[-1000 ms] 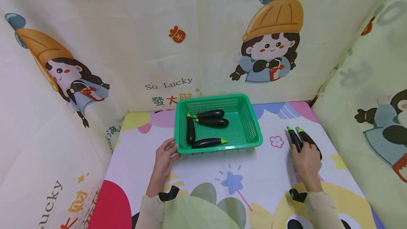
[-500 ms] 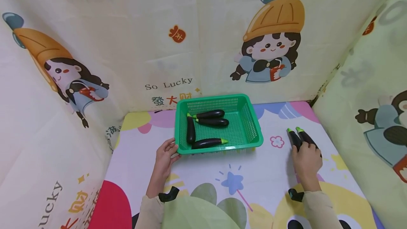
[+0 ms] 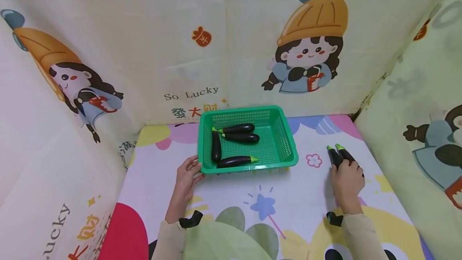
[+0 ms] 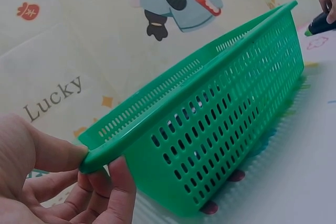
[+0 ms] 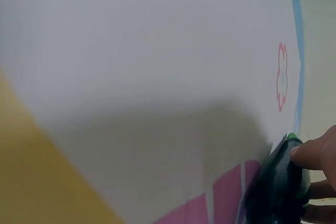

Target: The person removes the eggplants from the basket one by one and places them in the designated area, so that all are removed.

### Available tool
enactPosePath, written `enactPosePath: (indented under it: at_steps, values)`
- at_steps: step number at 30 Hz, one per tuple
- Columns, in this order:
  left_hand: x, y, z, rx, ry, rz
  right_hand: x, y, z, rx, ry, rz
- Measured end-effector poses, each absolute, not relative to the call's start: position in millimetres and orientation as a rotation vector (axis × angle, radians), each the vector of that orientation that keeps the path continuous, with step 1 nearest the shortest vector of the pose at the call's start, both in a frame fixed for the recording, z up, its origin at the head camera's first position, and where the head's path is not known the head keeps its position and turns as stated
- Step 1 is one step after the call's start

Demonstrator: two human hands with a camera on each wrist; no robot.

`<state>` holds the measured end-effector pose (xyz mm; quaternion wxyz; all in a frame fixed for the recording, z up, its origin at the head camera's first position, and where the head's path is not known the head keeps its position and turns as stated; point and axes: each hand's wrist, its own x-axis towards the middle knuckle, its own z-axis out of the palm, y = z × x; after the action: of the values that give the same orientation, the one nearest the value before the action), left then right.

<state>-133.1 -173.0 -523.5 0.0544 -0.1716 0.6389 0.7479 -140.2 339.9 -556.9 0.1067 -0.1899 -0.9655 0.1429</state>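
Cartoon-printed cloth walls close in on three sides of you, and the table (image 3: 310, 196) wears a bright sheet with stars and flowers. At 12 o'clock on it sits the green basket (image 3: 281, 131), with four dark eggplants lying inside: two side by side toward the back, one (image 3: 216, 149) lengthwise along the left wall, one (image 3: 236, 161) along the near wall.

Your left hand (image 3: 187, 176) is at the basket's near-left corner, about 10 o'clock from you; the left wrist view shows the thumb on top of the rim and the fingers (image 4: 107, 195) curled beneath it, so you are gripping that corner.

Your right hand (image 3: 347, 180) lies at 2 o'clock, well apart from the basket, over two more eggplants (image 3: 339, 155) that lie side by side on the table, green tips pointing away from you. The fingers are curled down over their near ends, a fingertip (image 5: 315, 150) touching dark skin in the right wrist view
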Motion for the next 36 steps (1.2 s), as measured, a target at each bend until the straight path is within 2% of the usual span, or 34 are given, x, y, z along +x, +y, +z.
enactPosePath:
  at_steps: [10, 18, 29, 36]
  values:
    - [-136, -173, -519, -0.530, 1.948, 2.277, -146, 341, -548, -0.509, -2.837, 0.420]
    - [-133, -173, -521, -0.542, 1.958, 2.251, -137, 330, -543, -0.495, -2.835, 0.450]
    - [-133, -174, -521, -0.531, 1.976, 2.236, -143, 288, -507, -0.410, -2.750, 0.642]
    - [-132, -174, -522, -0.529, 1.975, 2.237, -147, 259, -486, -0.179, -2.599, 0.733]
